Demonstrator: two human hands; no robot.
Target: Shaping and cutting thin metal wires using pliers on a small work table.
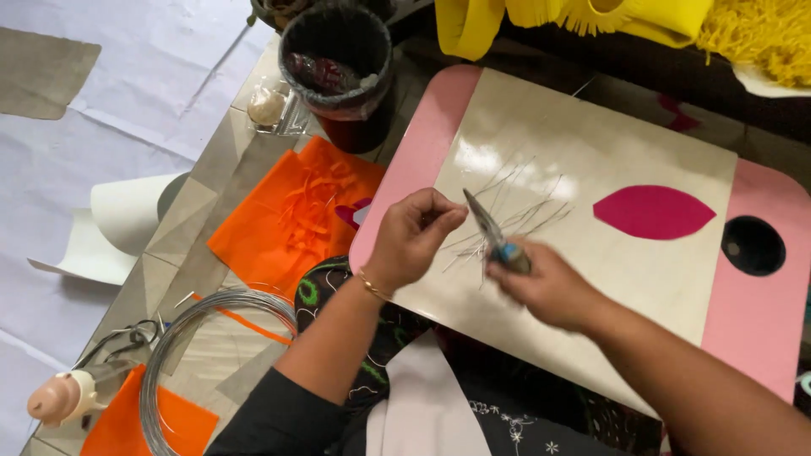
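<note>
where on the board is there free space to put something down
Bare board lies along the far edge, above the magenta leaf shape, and on the near right below it, short of the dark hole. It is crowded mid-left: cut wires, left hand, right hand holding pliers.

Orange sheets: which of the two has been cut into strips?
The larger orange sheet, lying by the black bin left of the pink board, has a loose fringe of strips on it. The smaller orange sheet, under the wire coil, looks uncut.
</note>
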